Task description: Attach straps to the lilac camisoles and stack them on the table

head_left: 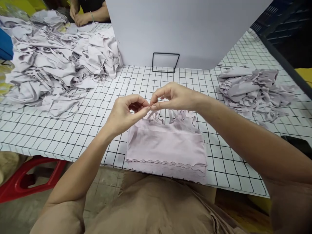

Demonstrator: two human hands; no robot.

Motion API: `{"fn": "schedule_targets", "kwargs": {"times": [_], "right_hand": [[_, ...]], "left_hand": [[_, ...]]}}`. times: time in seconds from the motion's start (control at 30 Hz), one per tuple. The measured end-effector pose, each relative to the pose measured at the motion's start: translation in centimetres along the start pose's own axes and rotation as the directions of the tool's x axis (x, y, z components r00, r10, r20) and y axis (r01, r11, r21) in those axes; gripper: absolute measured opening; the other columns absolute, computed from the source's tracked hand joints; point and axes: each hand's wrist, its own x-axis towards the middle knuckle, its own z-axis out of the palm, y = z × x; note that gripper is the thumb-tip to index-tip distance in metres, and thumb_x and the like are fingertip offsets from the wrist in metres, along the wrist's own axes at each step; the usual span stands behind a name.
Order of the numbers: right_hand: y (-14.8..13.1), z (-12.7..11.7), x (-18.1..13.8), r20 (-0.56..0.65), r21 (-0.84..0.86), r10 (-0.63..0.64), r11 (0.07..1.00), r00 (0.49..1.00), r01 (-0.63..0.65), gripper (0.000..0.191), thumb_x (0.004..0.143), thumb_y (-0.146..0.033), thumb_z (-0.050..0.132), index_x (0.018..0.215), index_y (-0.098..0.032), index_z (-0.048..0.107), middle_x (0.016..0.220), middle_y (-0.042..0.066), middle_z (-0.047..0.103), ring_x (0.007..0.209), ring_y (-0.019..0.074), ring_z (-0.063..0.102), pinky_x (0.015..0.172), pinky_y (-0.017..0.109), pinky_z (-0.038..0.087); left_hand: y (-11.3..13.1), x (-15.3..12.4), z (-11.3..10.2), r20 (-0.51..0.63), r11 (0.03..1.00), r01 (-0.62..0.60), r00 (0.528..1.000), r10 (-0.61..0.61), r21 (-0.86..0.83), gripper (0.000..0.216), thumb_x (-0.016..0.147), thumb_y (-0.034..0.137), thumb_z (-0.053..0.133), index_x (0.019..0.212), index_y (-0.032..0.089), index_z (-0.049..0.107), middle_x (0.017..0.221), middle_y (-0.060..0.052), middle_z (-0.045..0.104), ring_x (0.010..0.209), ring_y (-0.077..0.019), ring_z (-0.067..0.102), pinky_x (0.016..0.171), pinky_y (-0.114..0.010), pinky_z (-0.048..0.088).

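A pale lilac strappy top point(165, 143) lies flat in front of me with its wavy hem toward my body. More than one layer shows at that hem, so tops seem to be stacked. My left hand point(125, 112) is closed in a pinch above the left strap point(152, 116). Fingertip to fingertip with it, my right hand point(175, 97) pinches at the same spot from the other side. The bit of strap between the fingertips is mostly hidden. Another gathered strap point(182, 115) lies loose at the top's right side.
A big heap of lilac garments point(53, 61) covers the table's left side; a smaller pile point(253, 91) sits right. A white panel point(190, 29) stands behind a black wire stand point(165, 62). A co-worker's hands point(81, 18) are at far left. A red stool point(36, 178) stands below.
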Motion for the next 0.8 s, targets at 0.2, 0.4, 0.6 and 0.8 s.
{"fn": "schedule_targets", "kwargs": {"times": [0.2,0.4,0.6,0.8], "right_hand": [[1.8,0.3,-2.3,-0.194,0.088,0.065,0.995,0.979,-0.049,0.012,0.085,-0.027,0.071,0.081,-0.016,0.070,0.075,0.002,0.067,0.072,0.0130,0.062,0.070,0.031,0.050],[5.0,2.6,-4.6,-0.222,0.034,0.080,0.997,0.972,-0.075,0.017,0.083,-0.035,0.074,0.084,-0.018,0.073,0.083,0.004,0.072,0.080,0.0164,0.063,0.076,0.034,0.050],[6.8,5.8,-5.9,-0.257,-0.136,0.014,0.989,0.966,-0.051,0.006,0.087,-0.025,0.068,0.084,-0.021,0.072,0.083,0.003,0.070,0.086,0.0185,0.059,0.082,0.037,0.046],[7.2,7.2,-6.1,-0.242,-0.235,-0.055,0.972,0.969,-0.003,0.010,0.091,-0.019,0.062,0.085,-0.021,0.070,0.077,0.003,0.064,0.087,0.0206,0.049,0.080,0.037,0.043]], "left_hand": [[-3.4,-4.3,5.1,0.130,0.951,-0.062,0.991,0.023,0.302,0.016,0.086,0.026,0.073,0.095,0.017,0.064,0.096,-0.006,0.069,0.094,-0.0228,0.061,0.083,-0.041,0.049],[-4.8,-5.6,7.8,0.073,0.839,-0.042,0.997,0.003,0.542,0.021,0.084,0.032,0.078,0.091,0.019,0.064,0.097,-0.005,0.065,0.100,-0.0269,0.056,0.085,-0.043,0.035],[-5.0,-5.8,7.9,0.035,0.900,-0.005,0.999,-0.011,0.437,0.011,0.087,0.026,0.075,0.081,0.022,0.067,0.079,0.002,0.068,0.083,-0.0193,0.056,0.084,-0.040,0.029],[-5.3,-6.0,8.2,0.020,0.912,0.002,1.000,-0.011,0.410,0.007,0.088,0.026,0.074,0.083,0.023,0.071,0.074,0.003,0.069,0.078,-0.0181,0.057,0.085,-0.040,0.030]]}}
